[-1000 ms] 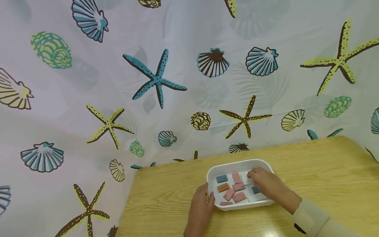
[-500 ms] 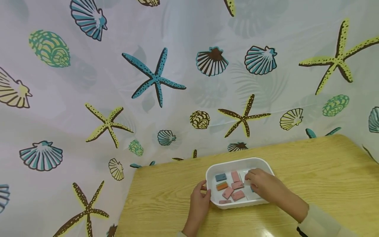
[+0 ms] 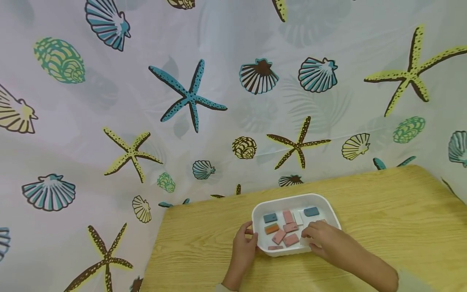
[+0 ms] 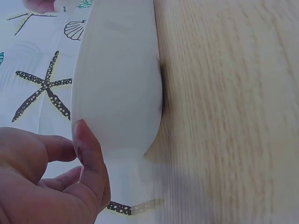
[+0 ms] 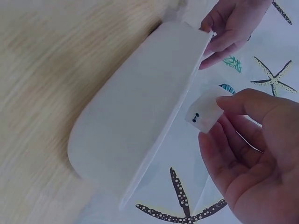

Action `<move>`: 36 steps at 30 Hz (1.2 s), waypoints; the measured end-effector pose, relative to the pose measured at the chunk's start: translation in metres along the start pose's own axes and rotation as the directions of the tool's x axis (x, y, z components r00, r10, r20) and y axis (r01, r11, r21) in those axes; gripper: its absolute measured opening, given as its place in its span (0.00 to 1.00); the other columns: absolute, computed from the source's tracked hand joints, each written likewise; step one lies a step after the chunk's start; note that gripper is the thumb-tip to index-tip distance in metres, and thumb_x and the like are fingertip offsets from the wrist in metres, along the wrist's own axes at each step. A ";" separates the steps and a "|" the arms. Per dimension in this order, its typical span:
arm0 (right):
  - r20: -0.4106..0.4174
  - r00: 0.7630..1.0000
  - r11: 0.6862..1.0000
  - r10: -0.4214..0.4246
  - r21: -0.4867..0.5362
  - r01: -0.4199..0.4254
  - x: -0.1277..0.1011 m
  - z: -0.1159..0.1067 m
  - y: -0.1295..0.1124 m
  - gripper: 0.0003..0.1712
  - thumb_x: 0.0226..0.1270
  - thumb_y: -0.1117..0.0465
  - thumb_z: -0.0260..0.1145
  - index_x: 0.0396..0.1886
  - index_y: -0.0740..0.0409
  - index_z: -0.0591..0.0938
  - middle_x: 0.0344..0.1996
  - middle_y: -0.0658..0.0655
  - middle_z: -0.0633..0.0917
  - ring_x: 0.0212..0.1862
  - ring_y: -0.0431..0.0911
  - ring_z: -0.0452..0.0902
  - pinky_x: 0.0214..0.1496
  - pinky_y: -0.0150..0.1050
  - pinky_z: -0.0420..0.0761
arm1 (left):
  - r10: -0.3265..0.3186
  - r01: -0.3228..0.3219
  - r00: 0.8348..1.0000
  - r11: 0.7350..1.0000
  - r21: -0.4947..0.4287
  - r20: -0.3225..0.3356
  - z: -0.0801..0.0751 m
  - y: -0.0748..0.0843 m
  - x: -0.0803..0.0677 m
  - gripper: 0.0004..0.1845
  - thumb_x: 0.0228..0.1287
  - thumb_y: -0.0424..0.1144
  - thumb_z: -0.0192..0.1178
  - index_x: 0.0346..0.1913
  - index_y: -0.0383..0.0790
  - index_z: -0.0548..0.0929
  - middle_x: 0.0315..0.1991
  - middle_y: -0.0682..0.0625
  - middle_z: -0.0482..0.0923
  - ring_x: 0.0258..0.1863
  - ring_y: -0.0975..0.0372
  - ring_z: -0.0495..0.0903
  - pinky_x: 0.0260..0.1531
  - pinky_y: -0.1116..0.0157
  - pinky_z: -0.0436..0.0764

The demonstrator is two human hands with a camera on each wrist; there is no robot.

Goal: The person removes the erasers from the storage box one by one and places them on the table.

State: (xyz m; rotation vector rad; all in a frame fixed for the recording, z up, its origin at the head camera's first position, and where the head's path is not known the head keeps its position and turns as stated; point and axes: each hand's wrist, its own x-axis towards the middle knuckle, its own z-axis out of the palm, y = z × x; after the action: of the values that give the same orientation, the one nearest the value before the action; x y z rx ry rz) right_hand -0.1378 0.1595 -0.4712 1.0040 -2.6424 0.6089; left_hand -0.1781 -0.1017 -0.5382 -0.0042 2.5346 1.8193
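Observation:
A white rectangular tray [image 3: 279, 205] holds several small block-shaped erasers. My left hand [image 3: 243, 246] grips the tray's left end, thumb and fingers pinching the rim in the left wrist view. Over the tray's near right part, my right hand [image 3: 326, 242] pinches a white eraser [image 5: 204, 112] with small dark marks between thumb and fingers. Left of it lie pink erasers, one [image 3: 291, 239] close to the fingertips. An orange eraser [image 3: 271, 228] and a blue eraser [image 3: 270, 217] sit toward the left. Another white eraser [image 3: 298, 218] and a second blue eraser [image 3: 311, 211] lie farther back.
The tray stands on a wood-grain table [image 3: 204, 235]. Behind the table hangs a white curtain [image 3: 226, 81] printed with starfish and shells. The tray's walls rise around the erasers.
My right hand has moved from the tray's back right toward its near side, uncovering the white and blue erasers at the back. My left hand stays at the left end.

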 end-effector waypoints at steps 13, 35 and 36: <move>0.199 0.980 0.973 0.007 0.224 -0.052 -0.029 0.018 -0.006 0.08 0.57 0.64 0.67 0.36 0.52 0.80 0.33 0.40 0.76 0.34 0.33 0.69 0.34 0.30 0.78 | 0.025 -0.025 1.000 1.000 0.008 -0.003 0.001 0.005 0.006 0.21 0.66 0.28 0.53 0.61 0.32 0.69 0.39 0.45 0.71 0.22 0.57 0.77 0.23 0.54 0.82; 0.241 0.964 0.959 -0.114 0.280 0.044 -0.046 0.059 -0.005 0.10 0.52 0.67 0.70 0.35 0.53 0.80 0.31 0.40 0.75 0.33 0.30 0.66 0.32 0.27 0.77 | 0.009 -0.009 1.000 0.999 0.031 -0.001 0.006 0.005 0.022 0.21 0.66 0.29 0.52 0.62 0.32 0.69 0.38 0.45 0.71 0.23 0.52 0.78 0.25 0.52 0.82; 0.234 0.964 0.959 -0.127 0.278 0.059 -0.047 0.060 -0.005 0.11 0.52 0.67 0.70 0.35 0.53 0.80 0.31 0.40 0.75 0.33 0.30 0.66 0.32 0.27 0.76 | 0.008 -0.008 1.000 0.999 0.032 -0.002 0.006 0.005 0.023 0.21 0.66 0.29 0.52 0.62 0.32 0.69 0.38 0.45 0.71 0.23 0.54 0.78 0.25 0.53 0.82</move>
State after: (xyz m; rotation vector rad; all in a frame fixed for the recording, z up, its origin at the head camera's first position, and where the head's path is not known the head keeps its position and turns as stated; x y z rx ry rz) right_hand -0.1054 0.1549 -0.5403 1.3581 -2.7550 0.8922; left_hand -0.2009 -0.0943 -0.5358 0.0044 2.5691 1.7823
